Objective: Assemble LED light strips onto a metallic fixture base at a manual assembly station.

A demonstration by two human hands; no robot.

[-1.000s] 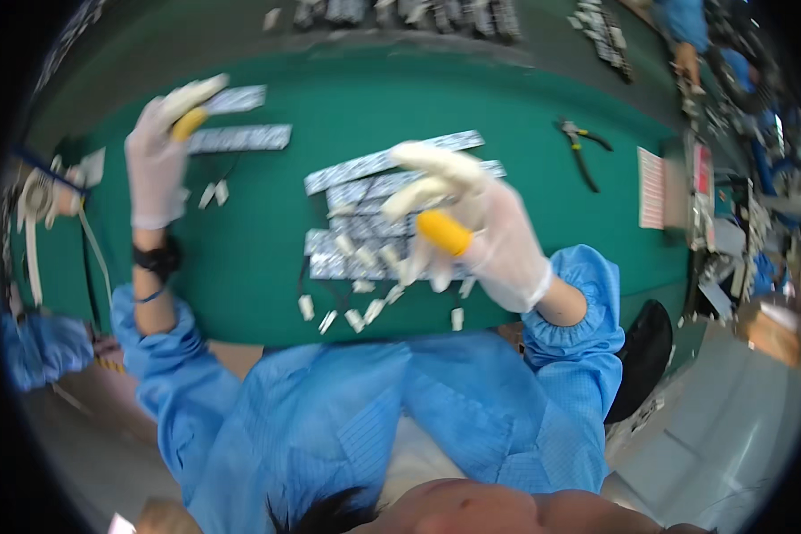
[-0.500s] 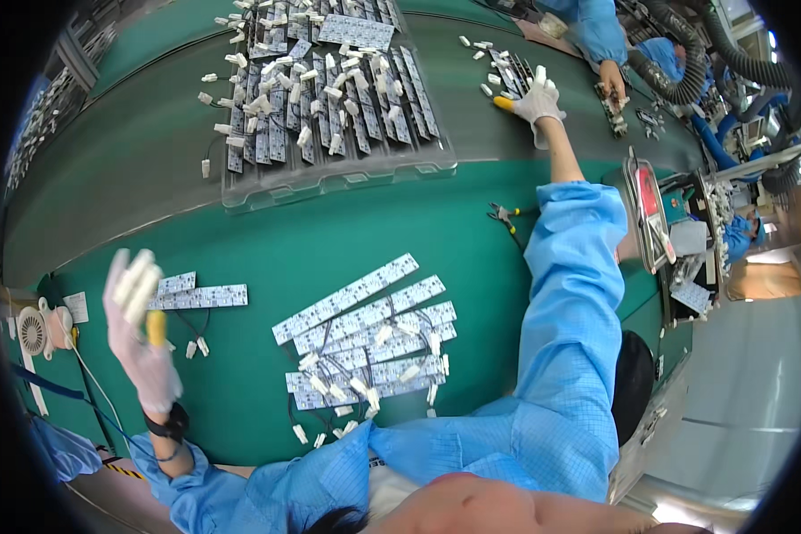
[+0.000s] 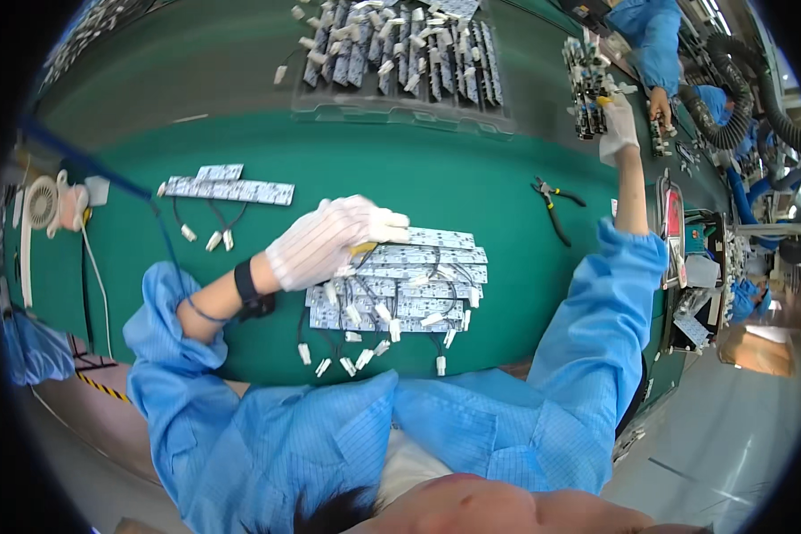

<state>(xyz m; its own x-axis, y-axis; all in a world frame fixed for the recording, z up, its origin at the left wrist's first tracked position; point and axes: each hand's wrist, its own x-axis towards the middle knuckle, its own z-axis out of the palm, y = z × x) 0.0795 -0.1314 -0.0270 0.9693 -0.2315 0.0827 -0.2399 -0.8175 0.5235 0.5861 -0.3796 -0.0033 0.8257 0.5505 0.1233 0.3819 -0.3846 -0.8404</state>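
My left hand (image 3: pixel 343 238), in a white striped glove with a yellow fingertip cover, is closed at the left end of the uppermost LED circuit board strip (image 3: pixel 440 237). Its fingers partly hide that strip. Below it, overlapping strips (image 3: pixel 383 307) lie in a pile, with dark wires and white connectors trailing toward me. At the far right, my right hand (image 3: pixel 620 129), gloved too, grips a bunch of circuit board strips (image 3: pixel 586 84) seen edge-on, with white connectors among them. Two more strips (image 3: pixel 240 190) lie to the left of the pile.
A clear plastic tray (image 3: pixel 400 114) of wired strips stands at the far side. Yellow-and-black cutters (image 3: pixel 554 209) lie on the green mat. A co-worker's hand (image 3: pixel 659 105) is close beyond my right hand. A small fan (image 3: pixel 44 203) stands at left; a blue cord (image 3: pixel 89 158) crosses there.
My left hand has come right and closed at the top strip, which now lies straighter over the pile. My right hand has lifted a bunch of strips off the far surface. The view has shifted.
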